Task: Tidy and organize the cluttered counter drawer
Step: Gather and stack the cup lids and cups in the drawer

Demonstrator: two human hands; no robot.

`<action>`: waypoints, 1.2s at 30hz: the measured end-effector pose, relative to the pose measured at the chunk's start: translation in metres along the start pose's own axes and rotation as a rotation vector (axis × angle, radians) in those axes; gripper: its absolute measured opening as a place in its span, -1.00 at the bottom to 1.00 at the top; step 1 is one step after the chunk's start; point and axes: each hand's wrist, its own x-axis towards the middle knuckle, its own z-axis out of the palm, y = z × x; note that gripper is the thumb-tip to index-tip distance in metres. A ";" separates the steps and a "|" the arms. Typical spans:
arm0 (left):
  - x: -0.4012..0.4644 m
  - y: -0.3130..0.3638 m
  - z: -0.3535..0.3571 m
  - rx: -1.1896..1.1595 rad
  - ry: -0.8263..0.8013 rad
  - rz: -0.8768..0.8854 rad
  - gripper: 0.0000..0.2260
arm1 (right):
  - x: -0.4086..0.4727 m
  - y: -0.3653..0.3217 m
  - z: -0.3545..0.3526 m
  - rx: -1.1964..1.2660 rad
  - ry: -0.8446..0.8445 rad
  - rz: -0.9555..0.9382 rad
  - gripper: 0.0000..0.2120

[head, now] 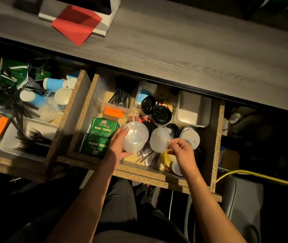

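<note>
Step in hand looks like sorting the clear plastic lids: gathering loose ones out of the middle drawer (pixel 216 137) into one stack

Left hand (pixel 117 144) grip is curled round the clear dome lid stack (pixel 135 136), held just above the green sachets (pixel 99 135) at the drawer's front left. Right hand (pixel 180 149) pinches the edge of a second clear lid (pixel 159 142) with thumb and forefinger, other fingers loosely curled; that lid is tilted, just beside the stack, over the black lids (pixel 160 114) and the white cup lids (pixel 190 137)

Next move, my read: nest the right-hand lid onto the left-hand stack. Needs domes facing the same way and rims lined up, thin plastic flexes so light pinch only. Then the stack needs a spot; white bin (pixel 192 111) at back right looks free. Straw tub (pixel 117 100), yellow cups (pixel 167 160) still unsorted, left drawer (pixel 25 109) also a mess
</note>
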 end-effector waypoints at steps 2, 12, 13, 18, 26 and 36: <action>-0.006 0.007 0.009 0.026 -0.019 0.003 -0.62 | -0.004 -0.014 -0.003 0.046 0.032 -0.032 -0.88; -0.036 0.031 0.038 0.045 -0.042 0.037 -0.77 | -0.003 -0.044 -0.018 -0.108 0.194 -0.077 -0.82; -0.038 0.031 0.040 0.014 -0.045 0.028 -0.82 | -0.003 -0.043 -0.017 -0.166 0.201 -0.108 -0.81; -0.034 0.029 0.041 -0.078 -0.023 0.023 -0.83 | 0.005 -0.033 -0.019 -0.359 0.318 -0.118 -0.80; -0.014 0.018 0.022 -0.006 -0.068 0.007 -0.81 | -0.003 -0.027 0.024 0.051 -0.095 0.092 -0.60; 0.007 -0.010 -0.019 0.254 -0.233 -0.124 -0.66 | 0.011 0.020 0.095 -0.070 -0.164 0.332 -0.78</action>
